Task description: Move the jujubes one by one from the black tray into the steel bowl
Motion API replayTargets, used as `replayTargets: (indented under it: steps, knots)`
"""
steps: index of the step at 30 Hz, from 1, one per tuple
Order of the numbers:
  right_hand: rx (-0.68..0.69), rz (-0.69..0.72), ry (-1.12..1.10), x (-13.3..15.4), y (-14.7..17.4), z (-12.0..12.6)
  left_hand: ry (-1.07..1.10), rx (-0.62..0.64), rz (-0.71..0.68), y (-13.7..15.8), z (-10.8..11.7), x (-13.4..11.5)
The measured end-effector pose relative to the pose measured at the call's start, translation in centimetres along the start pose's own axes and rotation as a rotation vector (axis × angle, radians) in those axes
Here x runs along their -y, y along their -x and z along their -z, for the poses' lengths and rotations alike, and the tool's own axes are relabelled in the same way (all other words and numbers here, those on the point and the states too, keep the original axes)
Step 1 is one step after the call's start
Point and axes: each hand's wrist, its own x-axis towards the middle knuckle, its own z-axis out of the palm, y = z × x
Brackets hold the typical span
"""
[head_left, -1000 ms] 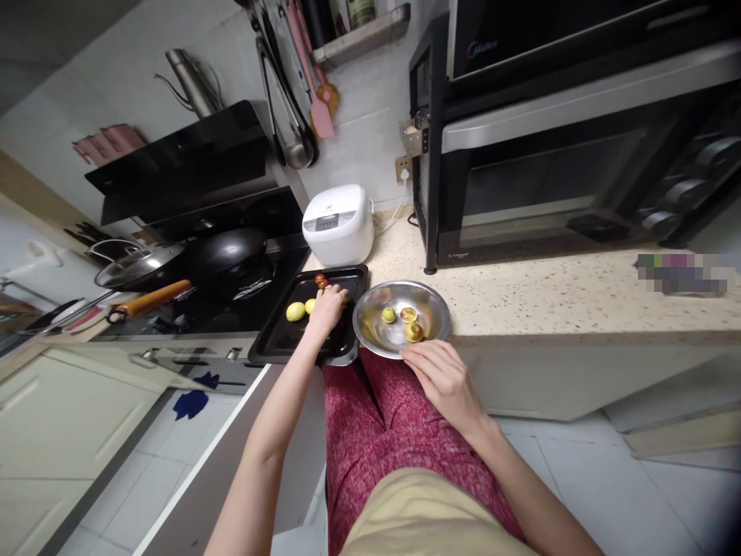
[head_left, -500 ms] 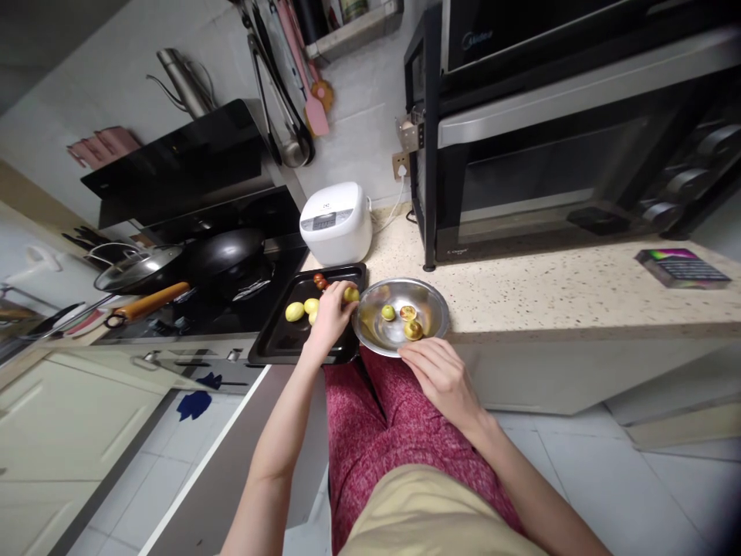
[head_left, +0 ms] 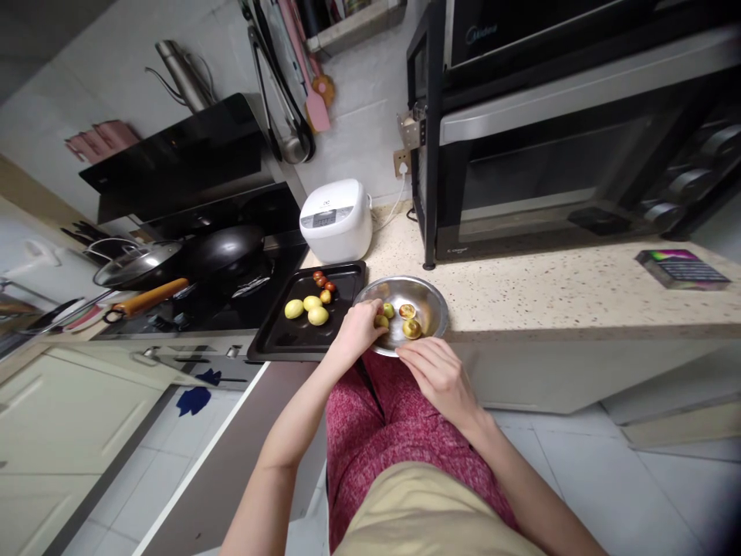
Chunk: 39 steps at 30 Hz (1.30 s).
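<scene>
Your right hand (head_left: 434,374) pinches the near rim of the metal bowl (head_left: 431,300); your left hand (head_left: 360,330) grips a yellow-green fruit (head_left: 380,320) at the bowl's left side. Left of that hand lies the black tray (head_left: 283,338); beyond, the white rice cooker (head_left: 337,235).

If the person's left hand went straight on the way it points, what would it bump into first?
Probably the green fruit inside the metal bowl, just beyond the held fruit at the left hand's fingertips. Height is unclear, so it might pass above.
</scene>
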Motion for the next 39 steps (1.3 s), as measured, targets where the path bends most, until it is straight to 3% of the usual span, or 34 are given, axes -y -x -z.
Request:
replayTargets:
  steps: [7, 13, 18, 22, 25, 27, 32, 39]
  knots:
    - [-0.013, -0.010, -0.012, 0.1, -0.1, 0.1, -0.123, 0.040, 0.077, -0.3, 0.4, -0.9]
    - [-0.014, 0.012, 0.003, 0.0, -0.2, 0.2, -0.073, 0.004, 0.042, -0.2, 0.4, -0.3]
    - [-0.012, 0.002, -0.004, 0.1, -0.3, 0.4, 0.124, -0.143, -0.029, -0.6, 2.0, 2.2]
    - [-0.018, -0.008, -0.016, 0.2, -0.2, 0.3, -0.025, -0.284, 0.180, -1.3, 3.7, 5.6]
    - [-0.018, -0.012, -0.014, 0.1, -0.1, 0.2, -0.280, -0.149, 0.401, -1.8, 4.0, 8.1]
    - [-0.014, -0.011, -0.012, 0.1, -0.1, 0.1, -0.375, -0.043, 0.469, -2.1, 3.8, 9.3]
    - [-0.008, 0.004, -0.007, 0.0, -0.1, 0.1, -0.423, 0.022, 0.485, -2.7, 3.1, 10.7]
    - [-0.009, 0.009, -0.007, 0.1, -0.2, 0.1, -0.424, 0.053, 0.419, -2.8, 3.2, 9.8]
